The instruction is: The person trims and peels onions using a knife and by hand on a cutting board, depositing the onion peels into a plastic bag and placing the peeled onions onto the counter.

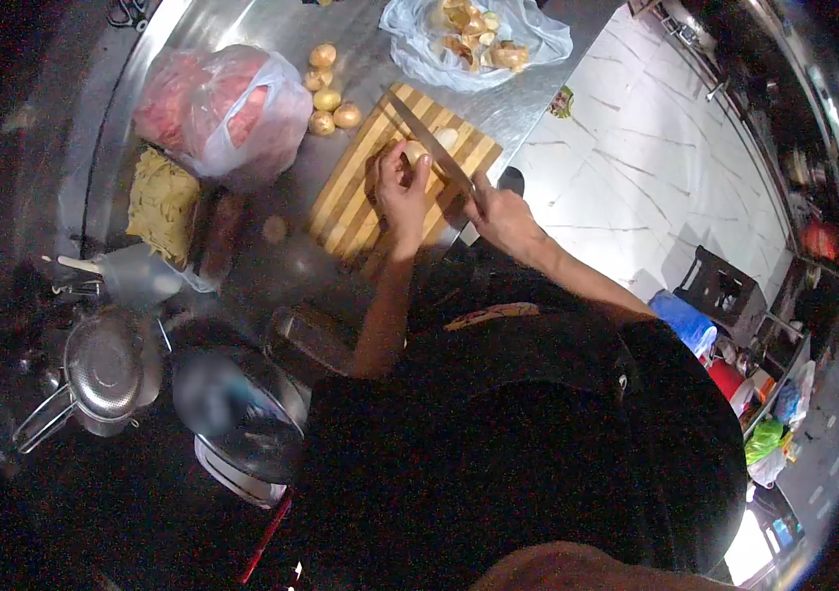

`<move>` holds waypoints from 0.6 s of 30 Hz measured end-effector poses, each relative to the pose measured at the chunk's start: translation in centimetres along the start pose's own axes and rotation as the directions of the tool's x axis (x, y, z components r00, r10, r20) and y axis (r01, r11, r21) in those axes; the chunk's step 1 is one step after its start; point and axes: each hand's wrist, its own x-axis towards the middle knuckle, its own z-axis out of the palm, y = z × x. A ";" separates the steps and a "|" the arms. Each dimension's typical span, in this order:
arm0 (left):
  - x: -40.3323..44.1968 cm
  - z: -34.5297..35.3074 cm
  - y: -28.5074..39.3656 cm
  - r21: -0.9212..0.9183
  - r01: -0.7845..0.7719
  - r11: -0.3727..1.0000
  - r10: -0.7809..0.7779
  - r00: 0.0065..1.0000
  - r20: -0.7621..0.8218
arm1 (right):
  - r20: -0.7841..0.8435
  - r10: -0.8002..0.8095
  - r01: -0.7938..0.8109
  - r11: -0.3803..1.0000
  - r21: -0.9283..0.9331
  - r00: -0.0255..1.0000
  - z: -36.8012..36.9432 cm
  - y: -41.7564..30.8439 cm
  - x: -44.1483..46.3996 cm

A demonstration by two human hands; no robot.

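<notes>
R hand (503, 219) has a full fist round the handle of a long kitchen knife (429, 140). Blade runs diag. over the striped wooden cutting board (348, 202): tip out past the far L edge, handle end near the R edge, so its long axis goes across the stripes, not w/ them.

L hand (402, 200) is on the L side of the blade, fingers curled, thumb & fingertips pinched narrow round a pale peeled onion piece (415, 152), mostly hidden. That piece sits on the board, approx. mid-width, just L of the blade; L hand is obv. the nearer one, R hand is off to the lower R behind the handle. Can't tell if the edge touches it, or which way its long axis lies.

2nd peeled onion piece (447, 137) lies loose on the other side of the blade, nr the board's far R part, no hand on it; L fingertips look closer to it than R hand, but w/ the blade btwn.

Around: five unpeeled onions (324, 99) on the steel counter (360, 49) beyond the board's L edge, plastic bag w/ onion skins (409, 41) past the far edge, bagged pinkish stuff (267, 103) further L, mesh strainer (104, 357) nr the counter's lower L.
</notes>
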 end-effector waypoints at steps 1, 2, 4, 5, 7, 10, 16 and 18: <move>0.0 0.0 -0.3 0.044 -0.011 0.999 0.011 1.000 -0.001 | 0.015 0.016 -0.016 1.000 -0.008 1.000 -0.1 -0.2 0.0; 0.0 0.1 -0.5 0.040 -0.018 0.999 0.018 1.000 -0.006 | 0.030 0.031 -0.030 0.999 -0.016 0.999 -0.4 -0.4 -0.1; 0.0 0.2 -0.7 0.036 -0.031 0.999 0.031 0.999 -0.014 | 0.061 0.053 -0.054 0.998 0.010 0.997 -0.8 -1.0 0.0; -0.1 0.2 -0.7 0.024 -0.012 1.000 0.012 1.000 -0.011 | 0.073 0.060 -0.063 0.997 0.043 0.996 -1.0 -1.0 0.1; 0.0 0.1 0.1 -0.002 0.028 1.000 -0.028 1.000 -0.006 | 0.037 0.039 -0.041 0.998 0.054 0.999 -0.6 -1.0 0.7; 0.1 0.1 0.6 0.040 -0.046 0.998 0.047 0.999 -0.016 | -0.054 -0.020 0.022 0.999 0.027 0.998 1.0 -0.9 3.5; 0.3 0.3 1.3 0.111 -0.094 0.989 0.102 0.993 -0.060 | 0.030 0.094 -0.097 0.987 0.126 0.995 0.1 -1.5 0.9; 0.1 -0.1 1.6 0.226 -0.061 0.972 0.077 0.995 -0.062 | 0.011 0.077 -0.077 0.995 0.066 0.997 0.8 -1.6 1.6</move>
